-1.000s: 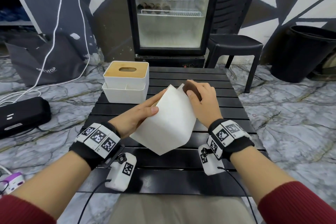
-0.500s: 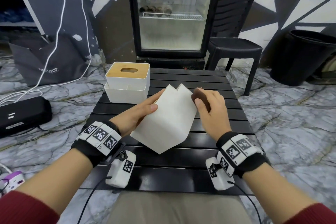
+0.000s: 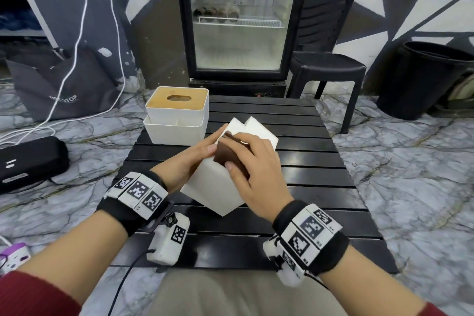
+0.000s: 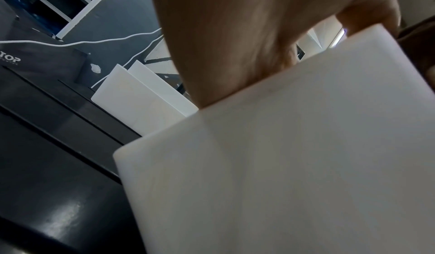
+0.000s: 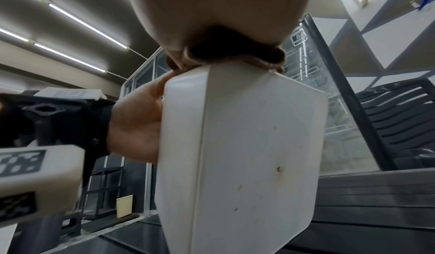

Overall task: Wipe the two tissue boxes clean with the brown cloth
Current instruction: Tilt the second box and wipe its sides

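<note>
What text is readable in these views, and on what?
"TOP": end of a white word on the dark bag on the floor, left wrist view; its start is cut off.
Same print on the bag in the head view: blurred, not readable.
"5": on a small dark sticker on the fridge door, right wrist view; the rest is too small.
Wrist bands carry only black-and-white square codes, no words.

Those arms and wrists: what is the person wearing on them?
Dark red ribbed sleeves are pushed up the forearms. Each wrist has a black band: the left band and the right band carry white blocks printed with black square codes. A white camera box with its own code and a black cable hangs beneath the left wrist.
</note>
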{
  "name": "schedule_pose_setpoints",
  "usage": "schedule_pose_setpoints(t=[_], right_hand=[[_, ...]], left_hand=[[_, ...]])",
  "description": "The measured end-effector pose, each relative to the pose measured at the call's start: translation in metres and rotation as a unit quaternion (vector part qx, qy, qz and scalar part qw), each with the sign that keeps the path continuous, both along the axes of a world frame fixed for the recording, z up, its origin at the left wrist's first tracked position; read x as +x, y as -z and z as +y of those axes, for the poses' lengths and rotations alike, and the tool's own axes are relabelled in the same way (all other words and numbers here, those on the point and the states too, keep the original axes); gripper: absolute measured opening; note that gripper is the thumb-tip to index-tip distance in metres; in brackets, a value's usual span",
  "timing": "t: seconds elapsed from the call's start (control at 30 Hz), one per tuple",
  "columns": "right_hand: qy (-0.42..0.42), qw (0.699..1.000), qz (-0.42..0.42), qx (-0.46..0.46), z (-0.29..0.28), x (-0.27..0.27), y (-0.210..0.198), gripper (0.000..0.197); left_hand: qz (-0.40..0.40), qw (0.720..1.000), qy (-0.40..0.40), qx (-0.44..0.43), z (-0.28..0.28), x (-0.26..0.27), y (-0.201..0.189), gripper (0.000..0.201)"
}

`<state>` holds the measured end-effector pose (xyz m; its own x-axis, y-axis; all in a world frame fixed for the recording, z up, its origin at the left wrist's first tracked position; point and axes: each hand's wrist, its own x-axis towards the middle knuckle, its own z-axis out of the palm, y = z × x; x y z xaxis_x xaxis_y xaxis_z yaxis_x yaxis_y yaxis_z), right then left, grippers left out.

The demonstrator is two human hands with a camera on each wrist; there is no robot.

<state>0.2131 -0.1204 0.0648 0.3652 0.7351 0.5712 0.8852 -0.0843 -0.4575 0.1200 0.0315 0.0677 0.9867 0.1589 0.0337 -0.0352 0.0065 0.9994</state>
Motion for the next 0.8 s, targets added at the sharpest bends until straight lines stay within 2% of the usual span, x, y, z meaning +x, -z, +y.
schedule_pose_setpoints(t=[0.17, 0.3, 0.43, 0.6, 0.8], right_hand=[[0.005, 0.999, 0.037, -0.003, 0.009, 0.021, 0.001, 0.043], [0.024, 0.998, 0.051, -0.01, 0.019, 0.041, 0.001, 0.043], [0.05, 0.996, 0.069, -0.004, 0.025, 0.058, 0.001, 0.044], [0.072, 0.992, 0.103, -0.014, 0.028, 0.079, 0.003, 0.037], [0.071, 0.981, 0.179, -0.007, 0.027, 0.092, 0.006, 0.035]], left_hand=[[0.014, 1.0, 0.007, 0.003, -0.001, 0.0, -0.004, 0.051], [0.015, 1.0, 0.015, -0.01, 0.001, 0.001, -0.003, 0.066], [0.017, 0.999, 0.022, -0.016, 0.004, 0.004, -0.002, 0.073], [0.02, 0.999, 0.022, -0.012, 0.001, 0.006, -0.005, 0.092], [0.015, 1.0, 0.009, -0.013, 0.001, 0.003, -0.005, 0.102]])
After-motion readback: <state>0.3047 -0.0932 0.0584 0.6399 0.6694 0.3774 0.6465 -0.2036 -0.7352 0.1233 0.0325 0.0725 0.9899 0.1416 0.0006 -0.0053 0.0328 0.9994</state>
